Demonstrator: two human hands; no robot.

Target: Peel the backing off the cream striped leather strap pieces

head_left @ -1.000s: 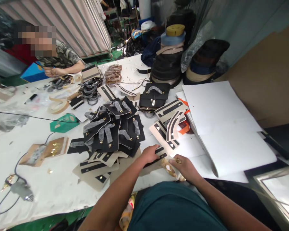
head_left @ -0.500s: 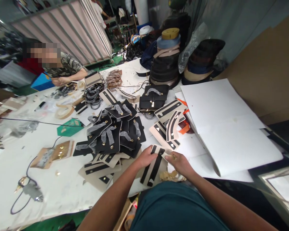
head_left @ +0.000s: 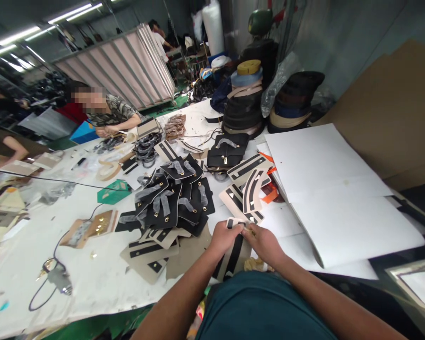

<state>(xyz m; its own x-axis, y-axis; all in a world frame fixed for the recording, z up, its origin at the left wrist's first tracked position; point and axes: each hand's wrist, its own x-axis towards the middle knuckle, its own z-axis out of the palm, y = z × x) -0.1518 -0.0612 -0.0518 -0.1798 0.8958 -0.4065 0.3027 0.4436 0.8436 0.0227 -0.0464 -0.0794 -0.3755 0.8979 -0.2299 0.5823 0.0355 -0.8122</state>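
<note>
My left hand (head_left: 224, 237) and my right hand (head_left: 264, 242) meet near the table's front edge, their fingers closed on the upper part of a beige bag panel (head_left: 236, 252) with black strips. The fingertips nearly touch and cover part of the panel, so any small part between them is hidden. Just beyond my hands lie more striped beige panels (head_left: 230, 200) and a curved one (head_left: 254, 189). To the left is a heap of black bag flaps (head_left: 163, 205) with wrapped handles and gold fittings. Behind them sits a black handbag (head_left: 228, 150) with a gold clasp.
At right, large white sheets (head_left: 333, 170) cover the table. Rolls of strap (head_left: 244, 106) stand at the back. On the left are a corded grey tool (head_left: 58, 278), a box of gold fittings (head_left: 101, 223) and a green piece (head_left: 114, 191). A person (head_left: 118, 113) works across the table.
My hands have drawn closer together over the panel, and my left hand now covers more of its upper end. The camera view has tilted up slightly, showing more of the room.
</note>
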